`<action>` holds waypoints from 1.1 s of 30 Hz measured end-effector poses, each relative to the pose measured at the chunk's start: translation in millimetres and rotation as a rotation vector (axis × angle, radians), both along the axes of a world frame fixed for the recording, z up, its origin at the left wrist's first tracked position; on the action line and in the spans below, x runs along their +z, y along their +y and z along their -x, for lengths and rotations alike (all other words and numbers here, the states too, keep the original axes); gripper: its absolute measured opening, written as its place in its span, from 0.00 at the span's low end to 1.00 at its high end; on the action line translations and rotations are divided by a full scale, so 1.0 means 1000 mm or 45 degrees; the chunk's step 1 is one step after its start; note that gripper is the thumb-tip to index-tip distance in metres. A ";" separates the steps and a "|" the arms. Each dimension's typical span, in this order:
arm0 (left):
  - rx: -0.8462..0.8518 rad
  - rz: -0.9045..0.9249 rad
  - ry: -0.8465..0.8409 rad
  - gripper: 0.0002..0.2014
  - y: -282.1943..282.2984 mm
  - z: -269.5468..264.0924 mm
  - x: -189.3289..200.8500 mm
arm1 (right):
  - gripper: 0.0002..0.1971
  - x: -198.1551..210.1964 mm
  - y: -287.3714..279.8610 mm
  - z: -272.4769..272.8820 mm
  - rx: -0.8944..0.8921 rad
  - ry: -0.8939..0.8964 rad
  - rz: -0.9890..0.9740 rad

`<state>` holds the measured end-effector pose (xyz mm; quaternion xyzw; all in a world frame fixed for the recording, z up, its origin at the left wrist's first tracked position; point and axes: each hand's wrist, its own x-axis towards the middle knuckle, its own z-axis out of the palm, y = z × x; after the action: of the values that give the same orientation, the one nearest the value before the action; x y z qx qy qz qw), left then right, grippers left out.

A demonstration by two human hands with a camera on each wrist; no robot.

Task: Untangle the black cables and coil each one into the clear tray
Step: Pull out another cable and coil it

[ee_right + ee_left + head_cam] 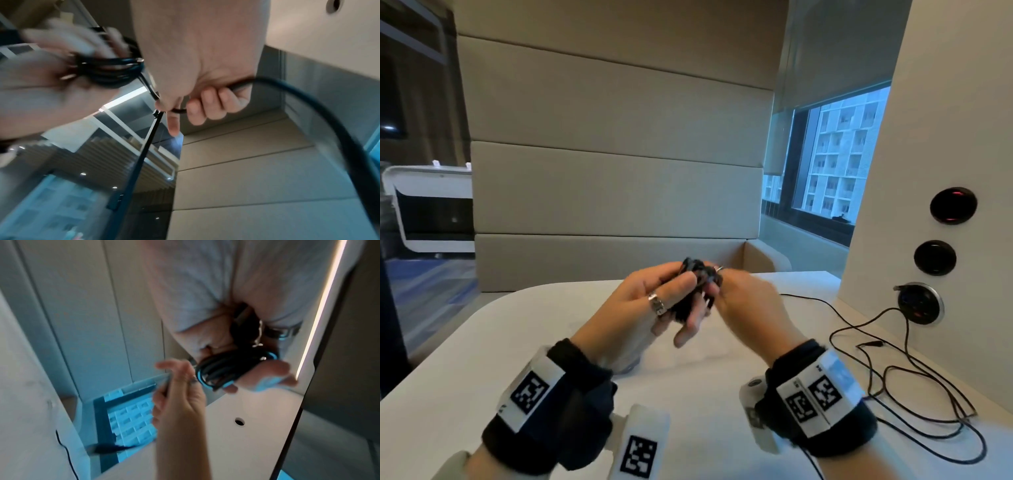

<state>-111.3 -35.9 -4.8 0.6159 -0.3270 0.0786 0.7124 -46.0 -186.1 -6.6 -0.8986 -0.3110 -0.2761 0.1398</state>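
Fingers (681, 286) of both hands clamp one wound black cable bundle (697, 274) above the pale rounded desk (482, 359) — coil 1 nearly done, not yet stowed.
Left hand (650, 301) grips the coil w/ thumb over it; right hand (743, 301) has fingers curled on the cable's loose tail, prob. tucking the end. A second thin black cable (914, 387) lies loose and sprawled on the desk at right, still to coil. Clear plastic tray (144, 384) shows only in the left wrist view, beyond the hands; contents unclear.
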 end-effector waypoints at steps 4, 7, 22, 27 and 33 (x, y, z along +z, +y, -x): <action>0.326 0.220 -0.139 0.09 0.014 -0.013 0.000 | 0.17 -0.003 0.023 0.019 0.312 0.361 0.141; 0.755 -0.183 -0.384 0.10 0.032 -0.020 -0.002 | 0.14 0.009 0.021 0.029 0.451 0.429 0.138; -0.266 -0.142 0.107 0.14 0.010 0.001 -0.001 | 0.10 0.018 -0.012 0.001 0.563 0.131 -0.549; -0.002 -0.020 0.025 0.16 0.018 -0.007 -0.002 | 0.15 0.004 0.003 0.005 0.730 1.006 -0.796; 0.186 0.154 0.158 0.14 0.026 -0.019 -0.010 | 0.23 -0.008 0.016 0.006 0.864 1.257 -0.916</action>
<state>-92.1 -10.0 -15.0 0.5976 -0.2312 0.1118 0.7596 -52.1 -170.4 -15.1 -0.6701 -0.3639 0.1377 0.6321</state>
